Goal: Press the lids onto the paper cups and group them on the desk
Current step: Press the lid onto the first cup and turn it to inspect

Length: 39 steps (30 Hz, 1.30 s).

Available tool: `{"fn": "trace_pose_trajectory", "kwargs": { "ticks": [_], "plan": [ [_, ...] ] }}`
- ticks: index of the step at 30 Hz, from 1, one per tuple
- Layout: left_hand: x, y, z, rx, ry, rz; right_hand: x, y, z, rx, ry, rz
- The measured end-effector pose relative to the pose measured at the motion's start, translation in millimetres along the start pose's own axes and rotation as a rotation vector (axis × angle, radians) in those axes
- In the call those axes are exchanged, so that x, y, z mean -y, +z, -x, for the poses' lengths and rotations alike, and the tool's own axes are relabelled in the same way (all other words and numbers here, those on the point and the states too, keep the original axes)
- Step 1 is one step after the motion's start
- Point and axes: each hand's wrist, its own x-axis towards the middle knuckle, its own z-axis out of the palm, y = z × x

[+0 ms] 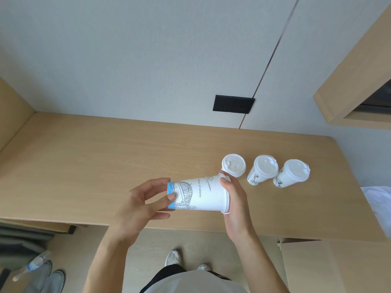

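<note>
I hold a white paper cup (203, 194) with line drawings and a blue base band sideways above the wooden desk (95, 166). My left hand (143, 204) grips its blue bottom end. My right hand (233, 199) covers the mouth end, palm against a white lid (226, 205) whose rim shows at the cup's edge. Three lidded cups stand upright in a row at the right rear: one (233, 165), a second (263, 170) and a third (293, 173).
A black wall socket plate (233, 104) sits above the desk's back edge. A wooden shelf unit (357, 85) hangs at the upper right. White cloth (378, 204) lies at the desk's right end. Shoes and a plastic bottle (33, 265) are on the floor at the lower left.
</note>
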Motion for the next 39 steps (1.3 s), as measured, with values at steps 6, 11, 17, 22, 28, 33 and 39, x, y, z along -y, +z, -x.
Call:
{"fn": "trace_pose_trajectory", "kwargs": {
  "ticks": [6, 11, 17, 22, 28, 33, 39],
  "plan": [
    [-1, 5, -2, 0.001, -0.017, -0.012, -2, 1, -3, 0.005, -0.011, -0.004],
    [-2, 6, -4, -0.019, -0.041, -0.019, -4, 0, -7, 0.002, -0.013, -0.023],
    [-2, 6, -7, -0.015, -0.010, 0.017, -4, -4, -12, -0.022, -0.016, -0.020],
    [-1, 6, -7, 0.011, -0.025, 0.029, -3, -5, -12, -0.035, -0.016, -0.008],
    [-6, 9, -4, -0.006, -0.063, -0.004, -3, -4, -11, -0.027, -0.010, 0.000],
    [-7, 7, 3, -0.006, -0.073, 0.017, -6, -4, -9, -0.012, -0.025, -0.029],
    [-3, 7, 3, -0.049, -0.018, 0.000, -17, -6, -12, -0.021, -0.033, -0.028]
  ]
}}
